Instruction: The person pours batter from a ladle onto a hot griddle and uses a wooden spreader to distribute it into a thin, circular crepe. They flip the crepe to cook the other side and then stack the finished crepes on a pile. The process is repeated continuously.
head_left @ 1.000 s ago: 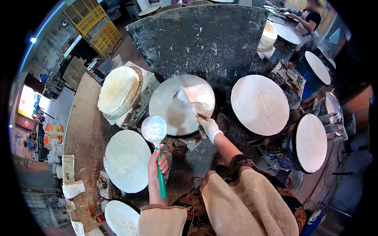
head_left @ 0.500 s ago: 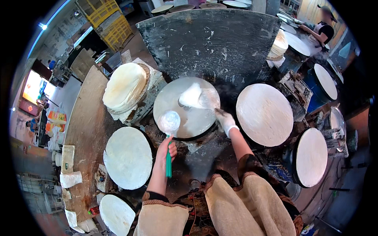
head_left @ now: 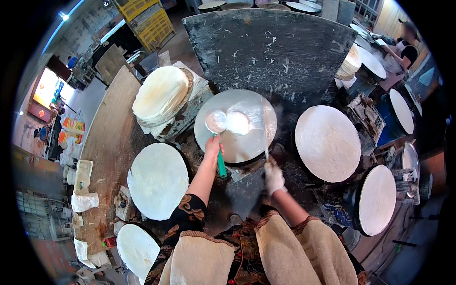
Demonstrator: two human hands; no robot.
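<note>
We counted one round grey griddle (head_left: pixel 225 148); over its left, one green-handled ladle (head_left: pixel 216 123) clasped in our bare left hand (head_left: pixel 213 147); over its right, one thin straight blade (head_left: pixel 264 126) gripped by our white-gloved right hand (head_left: pixel 274 177); one white wet puddle (head_left: pixel 238 123) mid-griddle, open surface toward the near rim.

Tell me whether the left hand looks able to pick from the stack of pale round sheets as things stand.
Probably not: the left hand is closed around the green-handled ladle. Otherwise, the way to the stack of pale round sheets looks free.
</note>
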